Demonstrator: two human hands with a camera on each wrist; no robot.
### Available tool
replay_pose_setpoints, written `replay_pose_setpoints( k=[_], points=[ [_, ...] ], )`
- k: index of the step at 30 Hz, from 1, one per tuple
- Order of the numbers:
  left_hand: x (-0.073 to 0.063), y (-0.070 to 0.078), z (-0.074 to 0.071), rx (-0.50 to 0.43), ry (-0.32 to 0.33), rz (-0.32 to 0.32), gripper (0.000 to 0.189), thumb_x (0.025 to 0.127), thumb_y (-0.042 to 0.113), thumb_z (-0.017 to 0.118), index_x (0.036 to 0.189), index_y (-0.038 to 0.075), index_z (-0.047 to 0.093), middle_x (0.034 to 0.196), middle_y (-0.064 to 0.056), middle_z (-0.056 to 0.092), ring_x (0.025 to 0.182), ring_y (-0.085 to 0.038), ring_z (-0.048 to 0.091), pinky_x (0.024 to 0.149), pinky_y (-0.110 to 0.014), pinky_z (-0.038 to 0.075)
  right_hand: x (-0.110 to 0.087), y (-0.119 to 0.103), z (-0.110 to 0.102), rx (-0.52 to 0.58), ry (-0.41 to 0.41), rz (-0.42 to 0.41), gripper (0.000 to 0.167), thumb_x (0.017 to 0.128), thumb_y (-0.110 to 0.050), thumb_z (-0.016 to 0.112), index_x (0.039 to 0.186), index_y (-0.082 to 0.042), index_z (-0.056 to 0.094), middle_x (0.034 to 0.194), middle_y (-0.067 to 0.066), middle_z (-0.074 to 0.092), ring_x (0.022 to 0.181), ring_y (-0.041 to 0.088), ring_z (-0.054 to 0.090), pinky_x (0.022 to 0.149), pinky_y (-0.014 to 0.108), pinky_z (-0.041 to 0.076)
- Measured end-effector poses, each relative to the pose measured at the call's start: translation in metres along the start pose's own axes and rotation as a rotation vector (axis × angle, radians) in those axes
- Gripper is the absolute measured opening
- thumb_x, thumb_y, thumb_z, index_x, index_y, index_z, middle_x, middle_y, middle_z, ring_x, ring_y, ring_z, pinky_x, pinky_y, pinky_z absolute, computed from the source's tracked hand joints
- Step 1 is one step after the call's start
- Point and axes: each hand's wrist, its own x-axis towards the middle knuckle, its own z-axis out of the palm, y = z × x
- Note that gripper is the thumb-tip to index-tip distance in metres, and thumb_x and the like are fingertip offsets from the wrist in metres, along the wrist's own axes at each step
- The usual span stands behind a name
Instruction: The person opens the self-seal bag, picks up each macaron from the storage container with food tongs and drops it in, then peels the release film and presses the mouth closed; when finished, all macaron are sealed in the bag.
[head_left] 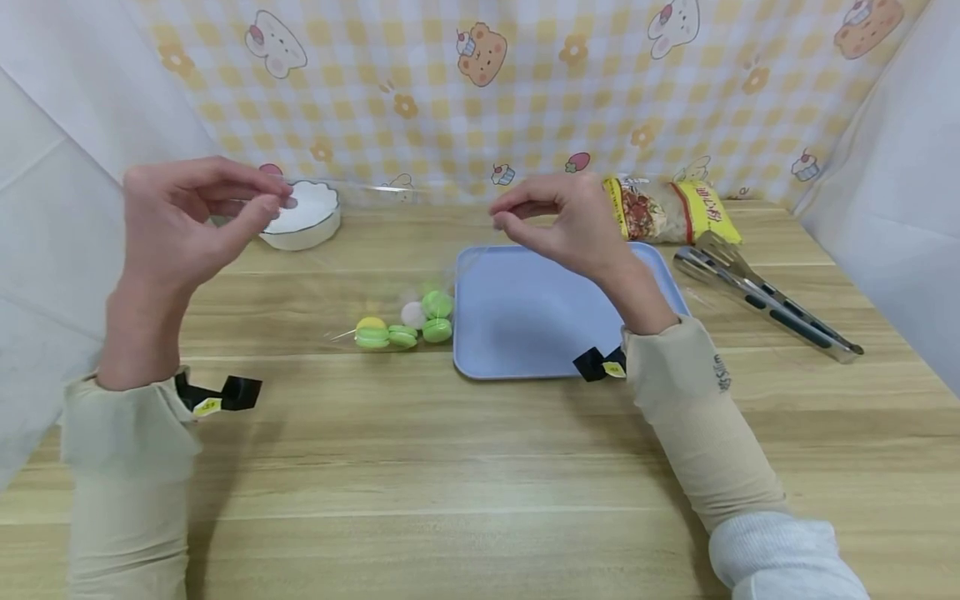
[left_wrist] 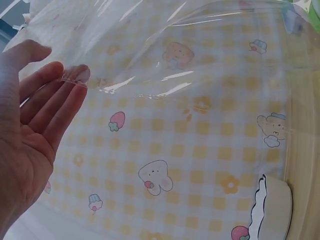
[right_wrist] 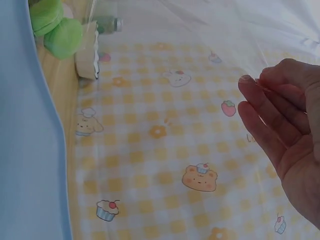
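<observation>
A clear plastic bag (head_left: 375,250) hangs between the two raised hands, its film catching streaks of light. Green macarons (head_left: 437,305), a yellow one (head_left: 371,323) and a whitish one (head_left: 413,314) gather at its bottom, beside the blue tray. My left hand (head_left: 198,212) holds the bag's upper left edge at the fingertips; the film (left_wrist: 165,75) crosses those fingertips in the left wrist view. At the other upper corner, my right hand (head_left: 562,217) pinches the film between thumb and index finger, the remaining fingers (right_wrist: 265,130) loosely bent.
The blue tray (head_left: 540,317) lies below the right hand. Behind the left hand stands a white scalloped bowl (head_left: 303,221). A yellow-ended food packet (head_left: 667,210) rests at the back right, with metal tongs (head_left: 772,296) in front of it. A checked curtain (head_left: 450,108) closes off the back.
</observation>
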Motion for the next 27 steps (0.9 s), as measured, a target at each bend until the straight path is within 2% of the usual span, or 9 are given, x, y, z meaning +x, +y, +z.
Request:
replay_pose_setpoints(
  k=[4,7,14,18,24,27],
  points=[
    [-0.0005,0.0006,-0.0010,0.074,-0.001,-0.008,0.013,0.069,-0.018,0.069,0.079,-0.023,0.061,0.076,-0.017,0.068,0.070,-0.017,0.067,0.060,-0.021,0.052,0.0015,-0.0009,0.0025,0.088,-0.022,0.081,0.007,0.083,0.002,0.065,0.087,0.001,0.071,0.082,0.005,0.069,0.075,0.010,0.066,0.068,0.027,0.053],
    [-0.0006,0.0013,-0.0020,0.072,0.020,-0.042,0.012,0.071,-0.018,0.068,0.079,-0.023,0.061,0.076,-0.017,0.068,0.067,-0.018,0.066,0.060,-0.021,0.052,0.0028,-0.0021,0.0032,0.133,-0.021,0.151,0.008,0.084,0.002,0.063,0.087,0.000,0.070,0.082,0.006,0.069,0.077,0.012,0.066,0.070,0.028,0.053],
    [-0.0003,0.0035,-0.0038,-0.073,0.047,-0.129,0.014,0.070,-0.023,0.064,0.081,-0.027,0.056,0.077,-0.020,0.067,0.066,-0.022,0.065,0.062,-0.026,0.053,0.0032,-0.0036,0.0050,0.173,-0.002,0.272,0.006,0.085,0.000,0.064,0.090,0.003,0.066,0.085,0.009,0.067,0.076,0.016,0.065,0.065,0.028,0.053],
    [-0.0014,0.0036,-0.0029,-0.139,0.047,-0.178,0.018,0.069,-0.025,0.064,0.082,-0.027,0.052,0.076,-0.022,0.065,0.063,-0.024,0.065,0.059,-0.028,0.053,0.0008,-0.0035,0.0057,0.236,0.004,0.301,0.015,0.083,0.001,0.066,0.095,0.004,0.057,0.086,0.011,0.067,0.076,0.019,0.065,0.062,0.028,0.052],
    [-0.0001,0.0035,0.0014,-0.253,-0.004,-0.321,0.024,0.078,-0.022,0.056,0.096,-0.009,0.047,0.082,-0.019,0.060,0.063,-0.026,0.065,0.062,-0.032,0.054,0.0011,-0.0025,0.0058,0.326,0.017,0.332,0.027,0.084,0.003,0.064,0.105,0.000,0.048,0.085,0.013,0.068,0.074,0.024,0.064,0.060,0.030,0.052],
    [0.0007,0.0038,0.0029,-0.298,-0.035,-0.362,0.028,0.082,-0.020,0.053,0.101,-0.002,0.043,0.083,-0.018,0.057,0.064,-0.028,0.064,0.064,-0.034,0.054,0.0015,-0.0013,0.0058,0.351,0.019,0.342,0.028,0.084,0.004,0.063,0.108,0.001,0.048,0.083,0.013,0.067,0.072,0.025,0.063,0.058,0.032,0.052]
  ],
)
